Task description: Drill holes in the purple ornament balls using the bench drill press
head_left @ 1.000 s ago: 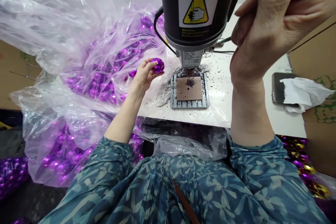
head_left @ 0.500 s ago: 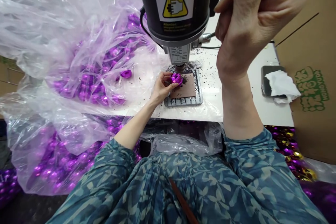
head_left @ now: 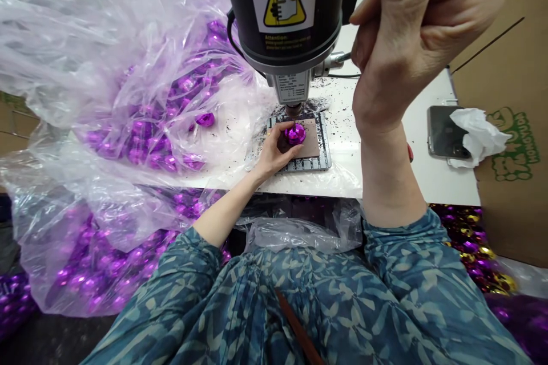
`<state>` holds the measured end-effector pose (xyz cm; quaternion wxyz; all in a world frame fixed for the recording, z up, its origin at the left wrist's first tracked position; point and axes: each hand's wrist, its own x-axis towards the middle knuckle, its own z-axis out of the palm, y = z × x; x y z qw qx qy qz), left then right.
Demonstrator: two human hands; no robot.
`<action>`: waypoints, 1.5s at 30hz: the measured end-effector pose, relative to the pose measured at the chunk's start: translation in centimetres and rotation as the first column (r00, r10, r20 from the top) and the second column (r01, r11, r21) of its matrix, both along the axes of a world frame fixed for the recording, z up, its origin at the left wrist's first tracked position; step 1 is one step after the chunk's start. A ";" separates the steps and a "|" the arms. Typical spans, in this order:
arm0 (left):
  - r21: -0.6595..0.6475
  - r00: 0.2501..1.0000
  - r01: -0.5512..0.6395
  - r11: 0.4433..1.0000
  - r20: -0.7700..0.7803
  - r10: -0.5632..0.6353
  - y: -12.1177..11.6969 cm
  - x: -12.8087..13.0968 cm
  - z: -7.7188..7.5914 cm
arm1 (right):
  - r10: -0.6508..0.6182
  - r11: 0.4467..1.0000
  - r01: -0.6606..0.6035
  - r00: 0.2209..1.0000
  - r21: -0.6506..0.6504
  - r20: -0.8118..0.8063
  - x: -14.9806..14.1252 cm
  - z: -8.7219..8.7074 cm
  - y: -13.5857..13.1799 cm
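Observation:
Thumb and fingers of my left hand [head_left: 274, 151] are closed round a shiny purple ball [head_left: 295, 134], which sits on a brown board [head_left: 311, 145] on a slotted metal base plate [head_left: 326, 154]. Directly over the ball is the chuck [head_left: 294, 108] of a drill press [head_left: 291, 51], its thin bit reaching down to the ball's top. My right hand [head_left: 422, 40] is raised high at the right of the machine, fingers curled in a fist. Whatever it grips is hidden behind the fingers.
Clear plastic bags [head_left: 98, 40] full of purple balls [head_left: 145, 137] cover the left side. One loose purple ball [head_left: 204, 120] lies on the white table [head_left: 342, 165]. Dark shavings surround the plate. At right are a phone [head_left: 445, 131], crumpled tissue [head_left: 483, 134] and a cardboard box [head_left: 522, 199].
My left hand has moved the purple ball slightly right, under the bit. The tissue has shifted right, uncovering more of the phone. My right hand has hardly moved.

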<state>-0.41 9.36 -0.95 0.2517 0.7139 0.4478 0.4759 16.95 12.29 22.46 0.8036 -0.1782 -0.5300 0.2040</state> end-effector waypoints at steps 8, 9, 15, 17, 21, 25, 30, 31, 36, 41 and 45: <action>-0.094 0.994 -0.016 0.995 0.102 0.026 0.4 0.6 -0.7 | -0.116 0.993 0.116 0.987 0.011 0.109 0.4 -0.4 -0.6; -0.097 0.994 -0.006 0.995 0.110 0.016 0.4 0.7 -0.7 | -0.144 0.990 0.143 0.983 0.016 0.118 0.4 -0.5 -0.6; -0.081 0.993 0.020 0.997 0.120 -0.010 0.4 0.8 -0.6 | -0.230 0.970 0.219 0.967 0.109 0.110 0.7 -2.7 -1.2; -0.059 0.991 0.024 0.998 0.135 -0.016 0.4 0.8 -0.7 | -0.266 0.958 0.249 0.957 0.143 0.112 0.8 -3.5 -1.3; -0.057 0.989 0.027 0.998 0.145 -0.019 0.4 0.8 -0.7 | -0.315 0.938 0.295 0.945 0.184 0.091 0.7 -4.7 -1.0; -0.060 0.991 0.032 0.998 0.134 -0.023 0.4 0.8 -0.6 | -0.308 0.936 0.294 0.950 0.196 0.047 0.4 -5.6 -0.6; -0.039 0.986 0.034 0.999 0.164 -0.027 0.5 0.9 -0.7 | -0.340 0.929 0.324 0.938 0.177 0.066 0.5 -7.0 -0.1; -0.038 0.986 0.034 0.999 0.165 -0.028 0.5 0.9 -0.8 | -0.345 0.926 0.326 0.936 0.190 0.073 0.7 -7.3 0.1; -0.026 0.983 0.049 0.998 0.176 -0.044 0.6 0.9 -1.0 | -0.348 0.914 0.319 0.934 0.249 0.081 1.2 -8.5 1.0; -0.053 0.981 0.042 0.998 0.190 -0.031 0.3 1.0 -0.6 | -0.329 0.915 0.289 0.938 0.280 0.110 1.1 -9.8 1.4; -0.066 0.978 0.041 0.997 0.209 -0.027 0.5 1.2 -0.5 | -0.294 0.928 0.261 0.951 0.266 0.095 0.9 -8.5 0.1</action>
